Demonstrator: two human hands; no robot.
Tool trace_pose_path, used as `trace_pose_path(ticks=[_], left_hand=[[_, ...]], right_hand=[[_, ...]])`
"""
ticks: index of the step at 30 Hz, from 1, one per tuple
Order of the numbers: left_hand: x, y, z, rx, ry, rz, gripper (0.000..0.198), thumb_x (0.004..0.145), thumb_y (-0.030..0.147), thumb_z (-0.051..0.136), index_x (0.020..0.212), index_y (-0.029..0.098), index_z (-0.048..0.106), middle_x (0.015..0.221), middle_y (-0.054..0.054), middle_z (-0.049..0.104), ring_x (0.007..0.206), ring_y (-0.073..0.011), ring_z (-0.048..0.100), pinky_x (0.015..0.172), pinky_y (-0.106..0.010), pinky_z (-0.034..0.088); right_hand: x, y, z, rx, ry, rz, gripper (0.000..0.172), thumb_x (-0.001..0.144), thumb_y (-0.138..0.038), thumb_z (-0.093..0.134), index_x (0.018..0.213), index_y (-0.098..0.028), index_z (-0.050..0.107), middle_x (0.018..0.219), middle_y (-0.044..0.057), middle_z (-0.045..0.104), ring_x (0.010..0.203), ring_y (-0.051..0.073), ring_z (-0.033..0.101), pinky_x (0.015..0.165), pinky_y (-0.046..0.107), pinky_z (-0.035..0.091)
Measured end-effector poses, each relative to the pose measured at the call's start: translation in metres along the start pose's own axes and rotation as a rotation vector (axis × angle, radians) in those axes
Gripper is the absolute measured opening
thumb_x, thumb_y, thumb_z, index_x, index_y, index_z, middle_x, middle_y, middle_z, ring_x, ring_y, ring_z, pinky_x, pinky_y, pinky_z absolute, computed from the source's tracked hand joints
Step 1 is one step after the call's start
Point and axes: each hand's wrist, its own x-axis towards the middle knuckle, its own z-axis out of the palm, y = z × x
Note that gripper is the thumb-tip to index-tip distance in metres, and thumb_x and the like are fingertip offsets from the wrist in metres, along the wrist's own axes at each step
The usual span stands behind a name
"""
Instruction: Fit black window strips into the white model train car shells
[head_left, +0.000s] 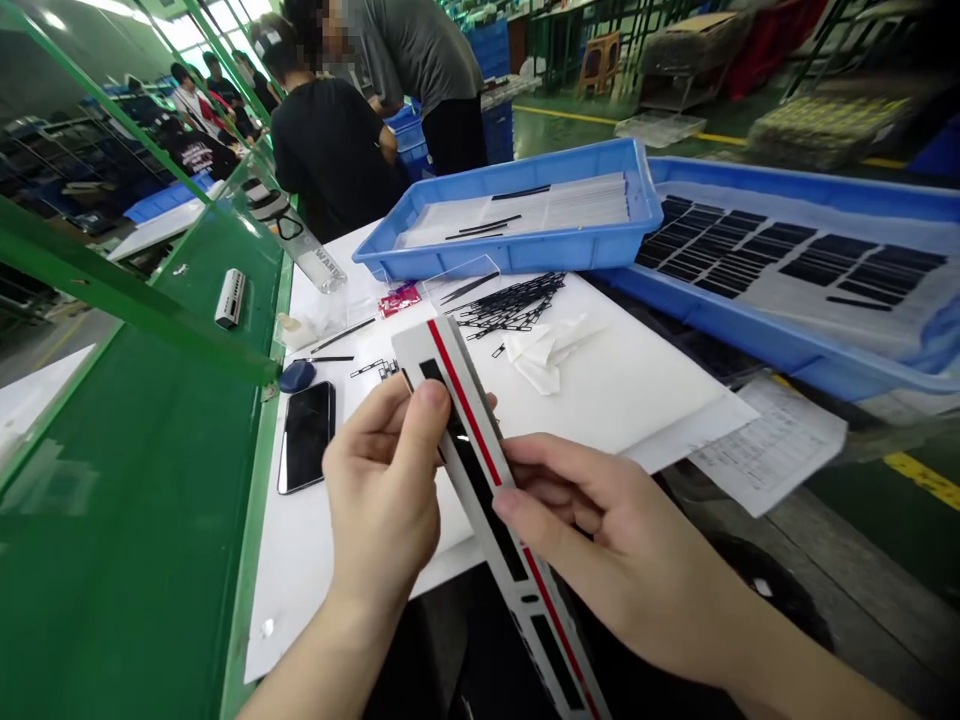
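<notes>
My left hand (382,490) and my right hand (607,540) both grip a long white backing strip (480,470) with a red line and black pieces along it. It tilts up from below the table edge and crosses a white work board (645,400). A tangle of thin black strips (510,305) lies beyond my hands, next to a crumpled white tissue (544,350). Left of my left hand lies a black smartphone (307,437). Part of the white strip is hidden behind my fingers.
Two blue trays (510,250) (795,300) holding black strips stand beyond the board. A clear bottle (315,255) lies at the left, by a green-framed glass partition (217,230). Printed papers (772,440) overhang the right edge. Co-workers stand at the far side.
</notes>
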Motion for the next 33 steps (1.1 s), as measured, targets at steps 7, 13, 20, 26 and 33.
trace_pose_path(ticks=[7, 13, 20, 26, 33], left_hand=[[-0.001, 0.000, -0.001, -0.008, -0.117, -0.094, 0.030, 0.091, 0.032, 0.086, 0.119, 0.023, 0.078, 0.102, -0.006, 0.083, 0.087, -0.0199, 0.081, 0.076, -0.023, 0.068], [0.003, -0.002, -0.005, -0.012, -0.083, -0.001, 0.032, 0.091, 0.023, 0.086, 0.121, 0.020, 0.075, 0.105, -0.005, 0.082, 0.097, -0.0250, 0.082, 0.088, -0.031, 0.070], [0.003, 0.000, -0.008, 0.029, -0.067, -0.007, 0.059, 0.084, 0.021, 0.090, 0.137, 0.022, 0.064, 0.115, -0.007, 0.082, 0.100, -0.0255, 0.081, 0.087, -0.030, 0.071], [-0.005, 0.005, -0.018, 0.078, -0.054, 0.057, 0.056, 0.090, 0.015, 0.083, 0.142, 0.024, 0.062, 0.111, -0.003, 0.082, 0.099, -0.0238, 0.081, 0.089, -0.031, 0.071], [-0.013, -0.004, -0.031, 0.073, -0.148, -0.033, 0.070, 0.087, 0.015, 0.087, 0.148, 0.032, 0.058, 0.122, -0.005, 0.079, 0.105, -0.0288, 0.081, 0.087, -0.034, 0.073]], right_hand=[[0.002, 0.006, -0.007, 0.011, 0.062, 0.010, 0.026, 0.105, -0.035, 0.065, 0.085, -0.019, 0.063, 0.068, -0.006, 0.047, 0.061, 0.007, 0.044, 0.053, 0.018, 0.038], [0.007, 0.012, -0.006, 0.016, 0.008, 0.095, 0.007, 0.100, -0.028, 0.071, 0.098, -0.022, 0.068, 0.077, -0.005, 0.059, 0.070, 0.009, 0.054, 0.061, 0.019, 0.044], [0.014, 0.014, -0.006, 0.063, -0.036, 0.084, 0.010, 0.100, -0.026, 0.069, 0.093, -0.020, 0.065, 0.074, -0.007, 0.053, 0.061, 0.006, 0.042, 0.054, 0.018, 0.036], [0.007, 0.020, 0.000, 0.035, -0.060, 0.209, 0.021, 0.096, -0.031, 0.072, 0.083, -0.018, 0.063, 0.069, -0.006, 0.054, 0.063, 0.008, 0.048, 0.055, 0.020, 0.037], [0.004, 0.019, -0.001, -0.073, -0.074, 0.193, 0.020, 0.092, -0.027, 0.072, 0.078, -0.018, 0.060, 0.065, -0.006, 0.052, 0.059, 0.008, 0.046, 0.053, 0.021, 0.035]])
